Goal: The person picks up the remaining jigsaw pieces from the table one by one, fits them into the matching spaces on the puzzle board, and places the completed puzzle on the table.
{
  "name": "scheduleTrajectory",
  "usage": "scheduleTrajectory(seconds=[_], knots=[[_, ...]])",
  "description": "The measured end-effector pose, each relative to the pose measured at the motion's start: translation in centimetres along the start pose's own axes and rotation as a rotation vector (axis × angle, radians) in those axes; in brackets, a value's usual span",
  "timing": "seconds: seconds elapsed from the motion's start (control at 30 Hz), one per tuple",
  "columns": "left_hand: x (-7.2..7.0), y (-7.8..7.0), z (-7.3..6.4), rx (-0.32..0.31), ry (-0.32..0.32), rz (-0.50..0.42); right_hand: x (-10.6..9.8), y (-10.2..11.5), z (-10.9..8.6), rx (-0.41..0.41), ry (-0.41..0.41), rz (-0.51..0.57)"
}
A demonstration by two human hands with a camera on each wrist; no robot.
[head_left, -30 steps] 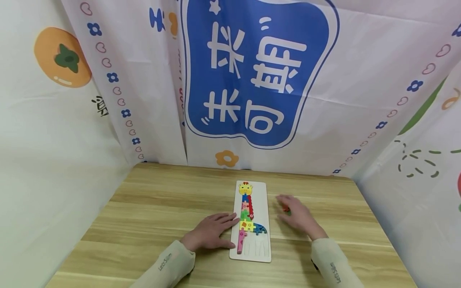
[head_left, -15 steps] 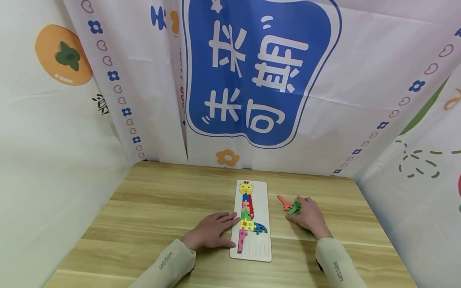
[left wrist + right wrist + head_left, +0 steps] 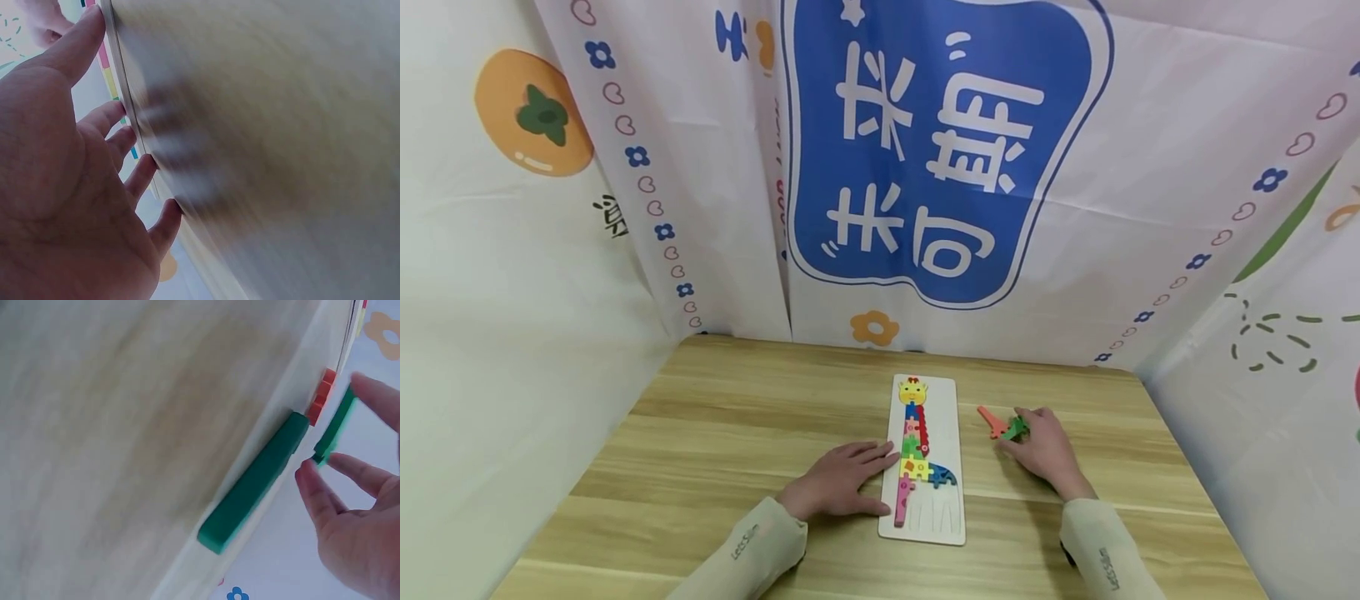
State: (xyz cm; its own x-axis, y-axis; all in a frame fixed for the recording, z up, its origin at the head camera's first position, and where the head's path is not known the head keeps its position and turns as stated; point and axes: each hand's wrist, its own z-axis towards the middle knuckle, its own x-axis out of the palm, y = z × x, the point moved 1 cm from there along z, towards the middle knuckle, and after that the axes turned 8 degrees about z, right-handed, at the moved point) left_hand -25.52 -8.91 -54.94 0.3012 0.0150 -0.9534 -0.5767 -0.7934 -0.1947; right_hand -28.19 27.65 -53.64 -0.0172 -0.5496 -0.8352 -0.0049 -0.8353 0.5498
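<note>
A white puzzle board lies on the table, with a giraffe of coloured pieces partly fitted in it. My left hand rests at the board's left edge, fingers extended; the left wrist view shows its fingertips along that edge. Right of the board, my right hand pinches a green puzzle piece between thumb and fingers, standing tilted above the tabletop. A second, darker green piece lies on the table beside it. An orange piece lies just left of the green ones.
The wooden table reaches back to a white printed curtain with a blue panel. More printed cloth hangs at the left and right sides. Leg-shaped recesses show at the board's lower right.
My right hand has moved right from over the loose pieces, uncovering the orange one, and now pinches a green piece. The left hand stays on the board's edge.
</note>
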Motion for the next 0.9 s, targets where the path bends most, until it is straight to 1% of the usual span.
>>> scheduleTrajectory(seconds=[0.13,0.27,0.43,0.6,0.7,0.9], knots=[[0.0,0.0,0.0,-0.002,0.0,-0.002,-0.2,0.5,0.1,0.002,-0.019,0.077],[0.0,0.0,-0.1,0.001,-0.005,-0.003,-0.1,0.8,0.0,0.015,-0.019,0.206],[0.1,0.0,-0.1,0.0,-0.008,-0.006,0.1,1.0,0.1,0.048,0.013,0.392],[0.1,0.1,-0.1,0.002,-0.008,-0.011,0.4,1.0,-0.1,0.086,0.053,0.523],[0.2,0.1,-0.1,0.003,-0.007,-0.01,0.5,0.8,-0.2,0.082,0.077,0.567],[0.3,0.4,0.0,0.009,-0.012,-0.004,0.9,0.5,-0.1,0.093,0.09,0.571]])
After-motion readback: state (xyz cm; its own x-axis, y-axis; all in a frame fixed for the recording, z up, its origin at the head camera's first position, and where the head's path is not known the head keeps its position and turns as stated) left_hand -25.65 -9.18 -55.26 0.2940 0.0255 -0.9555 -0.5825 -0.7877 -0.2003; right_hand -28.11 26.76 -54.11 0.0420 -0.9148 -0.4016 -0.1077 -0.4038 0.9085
